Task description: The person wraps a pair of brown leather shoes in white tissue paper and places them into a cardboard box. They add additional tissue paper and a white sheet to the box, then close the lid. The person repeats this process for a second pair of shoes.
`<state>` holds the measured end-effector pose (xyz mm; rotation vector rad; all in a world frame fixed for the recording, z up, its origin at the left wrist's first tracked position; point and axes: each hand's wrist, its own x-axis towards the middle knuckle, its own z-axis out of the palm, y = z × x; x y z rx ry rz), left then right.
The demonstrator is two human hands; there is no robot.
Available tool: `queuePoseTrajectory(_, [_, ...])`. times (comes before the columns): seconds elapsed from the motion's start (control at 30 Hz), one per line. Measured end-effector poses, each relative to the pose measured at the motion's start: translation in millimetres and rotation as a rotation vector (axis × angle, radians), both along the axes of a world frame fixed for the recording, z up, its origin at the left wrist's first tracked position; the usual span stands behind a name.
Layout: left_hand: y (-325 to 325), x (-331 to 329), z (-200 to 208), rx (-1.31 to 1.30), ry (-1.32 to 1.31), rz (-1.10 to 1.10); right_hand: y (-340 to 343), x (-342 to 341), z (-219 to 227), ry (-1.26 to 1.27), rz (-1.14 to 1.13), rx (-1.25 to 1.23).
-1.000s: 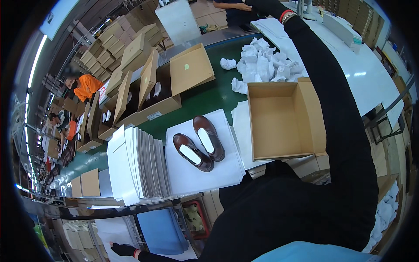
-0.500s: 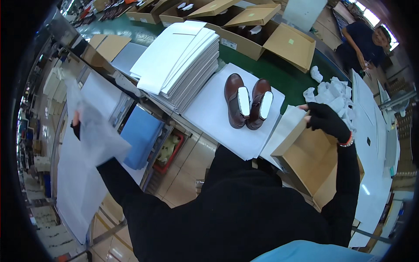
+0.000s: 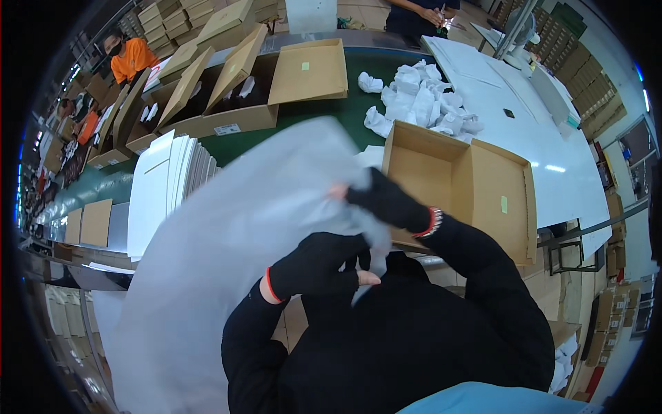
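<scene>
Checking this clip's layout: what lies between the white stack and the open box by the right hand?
In the head view, a white sheet, with the right hand at its end beside the box.

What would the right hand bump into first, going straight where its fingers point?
The right hand would probably meet the paper first: it spreads just past the fingers, though depth is unclear.

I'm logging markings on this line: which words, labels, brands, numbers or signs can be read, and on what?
None is legible.
White label on a carton: print too small.
Green stickers on two lids: any writing too small.
Red-and-white sign near the lids: too small and blurred.
</scene>
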<state>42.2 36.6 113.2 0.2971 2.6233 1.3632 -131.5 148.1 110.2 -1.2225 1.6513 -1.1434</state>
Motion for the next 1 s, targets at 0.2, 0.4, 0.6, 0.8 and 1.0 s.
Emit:
queuePoseTrajectory(0.2, [-48, 16, -31, 0.391, 0.248, 0.349, 146, -143, -30, 0.381, -0.647, -0.063])
queuePoseTrajectory(0.4, [-112, -14, -44, 0.605, 0.096, 0.424, 322, -247, -20, 0.002, -0.993, 0.113])
queuePoseTrajectory(0.6, [-151, -82, -99, -0.624, 0.104, 0.570, 485, -302, -89, 0.129, -1.168, 0.031])
queuePoseTrajectory(0.8, [-204, -102, -130, -0.460, -0.045, 0.298, 486, -304, -86, -0.667, -1.441, -0.264])
queuePoseTrajectory(1.0, [-167, -184, -117, -0.870, 0.413, 0.666, 522, -335, -71, -0.144, -1.467, 0.207])
